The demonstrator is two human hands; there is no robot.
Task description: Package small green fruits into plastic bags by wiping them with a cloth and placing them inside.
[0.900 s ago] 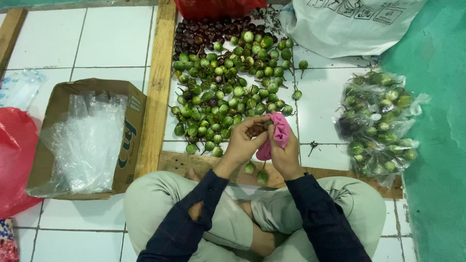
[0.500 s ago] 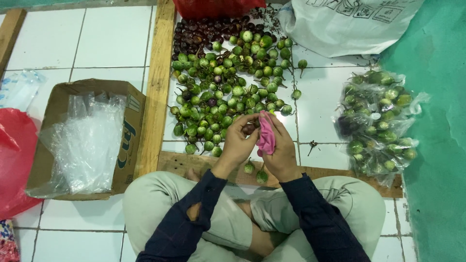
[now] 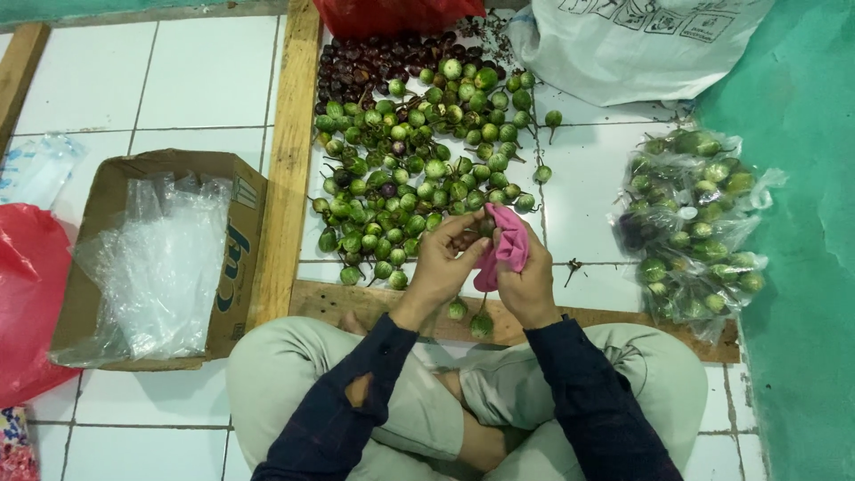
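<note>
I sit cross-legged on a white tiled floor in front of a heap of small round green eggplants (image 3: 419, 169). My right hand (image 3: 527, 285) grips a pink cloth (image 3: 506, 245). My left hand (image 3: 443, 263) pinches one small eggplant against that cloth; the fruit is mostly hidden by fingers and fabric. Both hands hover over the near edge of the heap. Two loose eggplants (image 3: 470, 319) lie on the wooden strip just below my hands.
Dark purple fruits (image 3: 365, 62) lie behind the green heap. A wooden frame (image 3: 289, 160) borders it. To the left stand a cardboard box of clear plastic bags (image 3: 160, 258) and a red bag (image 3: 27, 294). Filled clear bags of eggplants (image 3: 695, 227) and a white sack (image 3: 632, 40) are on the right.
The pink cloth has shifted between my hands, from bunched above my right hand to draped between both. My left fingers have closed in on the fruit against it.
</note>
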